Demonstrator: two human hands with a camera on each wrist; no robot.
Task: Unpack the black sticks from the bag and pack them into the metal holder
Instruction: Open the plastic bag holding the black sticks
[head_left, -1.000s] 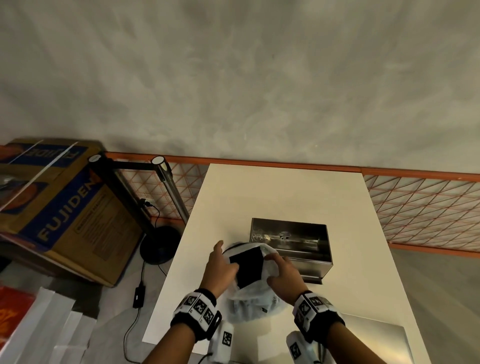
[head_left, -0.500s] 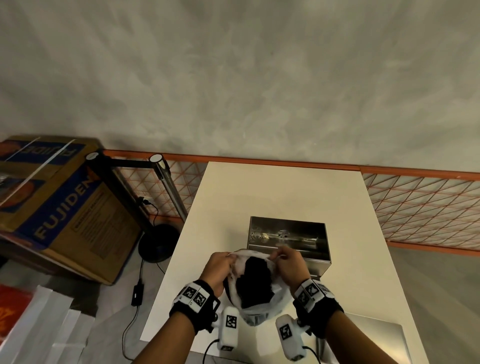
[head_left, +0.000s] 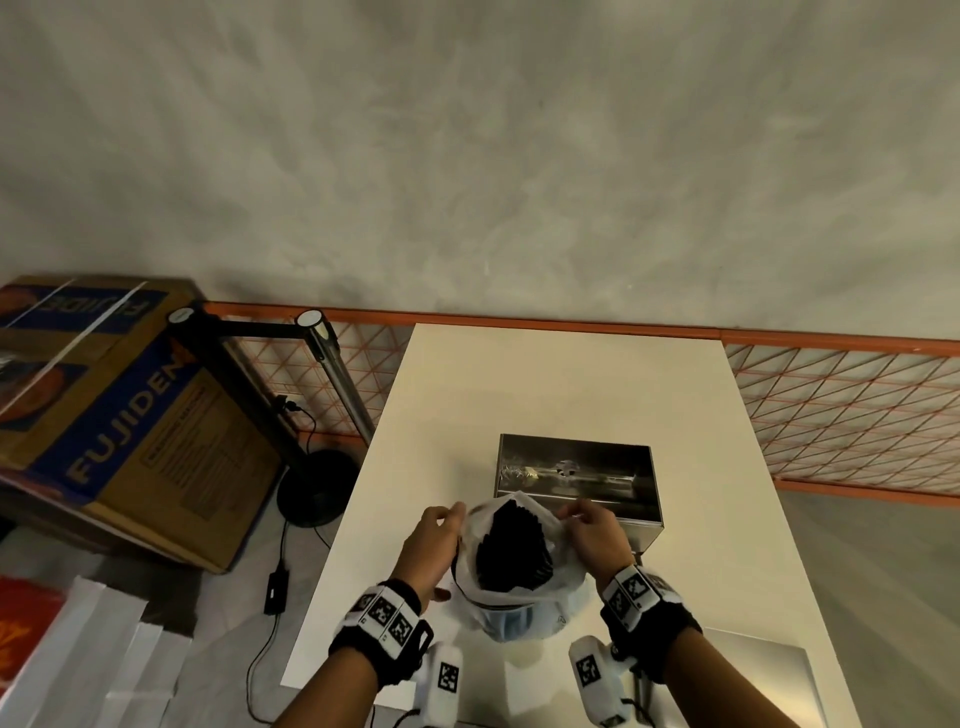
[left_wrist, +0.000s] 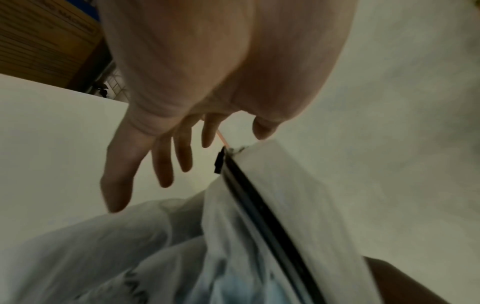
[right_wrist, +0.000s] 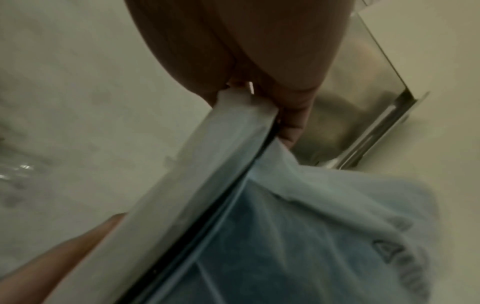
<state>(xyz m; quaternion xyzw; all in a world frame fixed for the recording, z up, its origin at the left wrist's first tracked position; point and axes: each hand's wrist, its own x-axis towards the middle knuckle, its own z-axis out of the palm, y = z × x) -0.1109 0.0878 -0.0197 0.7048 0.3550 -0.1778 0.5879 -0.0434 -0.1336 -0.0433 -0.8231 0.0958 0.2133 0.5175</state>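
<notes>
A translucent white zip bag (head_left: 524, 608) stands on the white table (head_left: 566, 379) in front of me, its mouth pulled wide. Inside it shows a bundle of black sticks (head_left: 514, 545). My left hand (head_left: 441, 530) pinches the left rim, and my right hand (head_left: 587, 525) pinches the right rim. In the left wrist view the thumb (left_wrist: 262, 129) meets the bag's rim (left_wrist: 259, 164) while the other fingers spread out. In the right wrist view my fingertips (right_wrist: 288, 127) pinch the bag's rim (right_wrist: 233, 127). The metal holder (head_left: 576, 473) (right_wrist: 363, 102) lies just behind the bag.
A flat silver slab (head_left: 753, 670) lies at the table's near right corner. Left of the table, on the floor, stand a large cardboard box (head_left: 104, 415) and a black lamp stand (head_left: 317, 488) with a cable. An orange mesh fence (head_left: 841, 415) runs behind the table.
Both hands went from resting on the bag's sides to pinching its rim and pulling it apart. The mouth has widened and more of the black sticks shows.
</notes>
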